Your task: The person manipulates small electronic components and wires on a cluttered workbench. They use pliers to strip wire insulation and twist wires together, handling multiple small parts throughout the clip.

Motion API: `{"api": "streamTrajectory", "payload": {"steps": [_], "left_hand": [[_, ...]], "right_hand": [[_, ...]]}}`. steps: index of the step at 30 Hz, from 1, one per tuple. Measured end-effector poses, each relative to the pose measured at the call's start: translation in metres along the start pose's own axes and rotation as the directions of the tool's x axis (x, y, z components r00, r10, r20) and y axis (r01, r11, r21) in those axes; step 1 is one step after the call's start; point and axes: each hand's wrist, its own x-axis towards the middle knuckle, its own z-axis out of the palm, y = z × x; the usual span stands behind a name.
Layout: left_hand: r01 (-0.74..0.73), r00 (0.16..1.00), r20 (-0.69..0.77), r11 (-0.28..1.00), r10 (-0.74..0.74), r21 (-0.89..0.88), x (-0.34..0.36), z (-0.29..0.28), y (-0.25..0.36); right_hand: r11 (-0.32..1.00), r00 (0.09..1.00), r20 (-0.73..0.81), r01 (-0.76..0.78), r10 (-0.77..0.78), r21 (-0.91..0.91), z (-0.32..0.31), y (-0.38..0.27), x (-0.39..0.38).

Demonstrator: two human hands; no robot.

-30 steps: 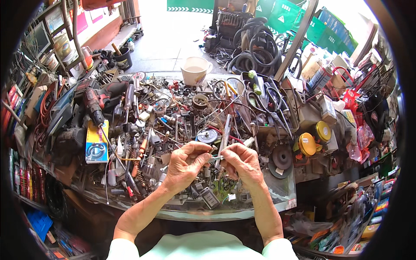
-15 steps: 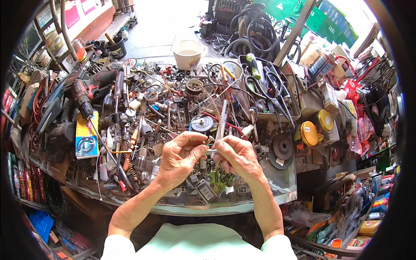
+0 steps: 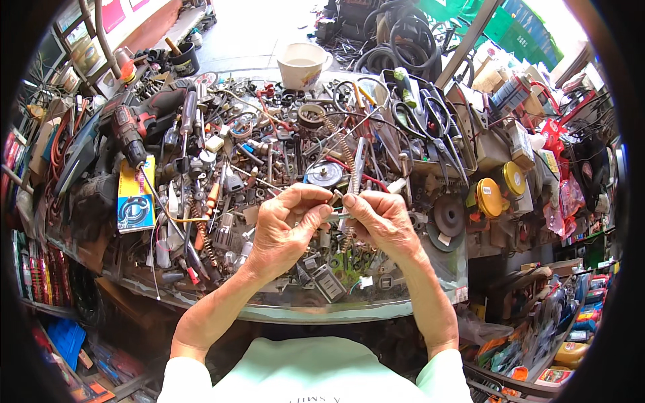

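Observation:
Both hands meet over the front middle of the cluttered glass-topped bench. My left hand pinches a small silvery metal rod between thumb and forefinger. My right hand is closed at the other end, its thumb against a short brassy metal piece that rises between the fingertips. Whether the two pieces are joined I cannot tell; fingers cover most of them. Just beyond the hands lie a round silver disc and a long coil spring. Below them rests a grey rectangular metal part.
Loose hardware covers the bench. A cordless drill and a yellow-blue box lie left. A white cup stands at the far edge. Scissors sit in a tray, with grinding discs and yellow-lidded tins to the right.
The whole view has shifted, so the bench sits slightly higher and further right. My right thumb has moved up along the small metal pieces, and the brassy one now shows between the fingertips.

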Motion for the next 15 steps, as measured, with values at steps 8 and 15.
{"api": "streamTrajectory", "payload": {"steps": [8,15], "left_hand": [[0.016,1.0,-0.013,1.0,-0.016,-0.02,0.001,-0.006,0.008],[0.016,1.0,0.007,1.0,-0.016,0.015,0.0,-0.006,0.007]], "right_hand": [[0.988,0.992,0.004,0.124,-0.125,0.097,0.009,-0.005,0.0],[0.991,0.992,-0.027,0.127,-0.126,0.04,0.009,0.005,-0.003]]}}
